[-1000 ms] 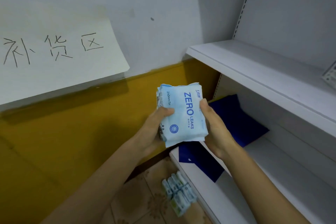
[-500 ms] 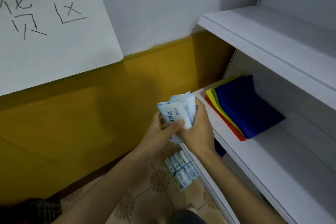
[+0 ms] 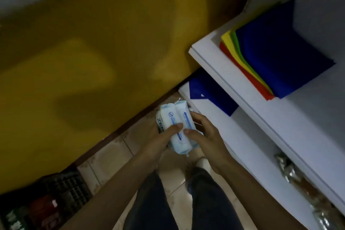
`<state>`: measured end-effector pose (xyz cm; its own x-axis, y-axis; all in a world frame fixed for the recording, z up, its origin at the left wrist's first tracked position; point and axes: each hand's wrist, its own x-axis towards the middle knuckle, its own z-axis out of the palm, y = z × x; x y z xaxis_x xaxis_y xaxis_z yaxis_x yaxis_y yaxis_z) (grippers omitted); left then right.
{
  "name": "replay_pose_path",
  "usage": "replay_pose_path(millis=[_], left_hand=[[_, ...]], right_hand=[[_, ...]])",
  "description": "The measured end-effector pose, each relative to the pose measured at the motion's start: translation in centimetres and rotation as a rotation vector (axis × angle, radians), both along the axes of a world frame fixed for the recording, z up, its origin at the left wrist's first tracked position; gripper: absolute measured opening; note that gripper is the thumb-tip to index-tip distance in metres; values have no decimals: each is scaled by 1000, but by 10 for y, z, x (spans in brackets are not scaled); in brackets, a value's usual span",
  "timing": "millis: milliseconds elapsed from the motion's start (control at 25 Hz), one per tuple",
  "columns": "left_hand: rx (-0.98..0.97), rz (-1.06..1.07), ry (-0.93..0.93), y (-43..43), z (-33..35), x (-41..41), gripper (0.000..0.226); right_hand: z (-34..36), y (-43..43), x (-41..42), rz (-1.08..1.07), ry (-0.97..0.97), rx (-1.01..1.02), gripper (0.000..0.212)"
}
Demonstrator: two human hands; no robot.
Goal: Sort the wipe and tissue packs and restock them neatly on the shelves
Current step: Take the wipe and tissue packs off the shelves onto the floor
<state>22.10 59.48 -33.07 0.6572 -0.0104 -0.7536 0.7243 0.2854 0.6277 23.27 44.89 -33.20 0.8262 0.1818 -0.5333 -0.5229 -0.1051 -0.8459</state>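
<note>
Both hands on the packs

Left hand [image 3: 158, 136] and right hand [image 3: 205, 136] clamp a bundle of blue-white packs [image 3: 177, 127] above the tiled floor [image 3: 104, 157], beside the lower shelf's [image 3: 214, 117] front edge.

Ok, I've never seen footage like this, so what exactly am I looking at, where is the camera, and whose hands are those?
There is no machine here. A person wears one wide-angle camera on the head, looking down, so you see their own arms and legs from above. The left hand and right hand together hold a bundle of pale blue packs, thumbs on top. That grip is in front of the shelves, above the tiled floor, not yet on a shelf. To the right are white shelves: the upper shelf carries a stack of coloured sheets, blue on top, and the lower shelf has a blue sheet. A dark crate sits bottom left.
</note>
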Motion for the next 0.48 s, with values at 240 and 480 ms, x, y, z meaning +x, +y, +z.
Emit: replay_pose_path(millis=[240,480], left_hand=[[46,-271,166,40,-189,0,50],[81,-118,441,47,-381,-26,53]], right_hand=[[-178,34,-25,-277,238,-100,31],[-363,59,-71,-250,336,-437,29]])
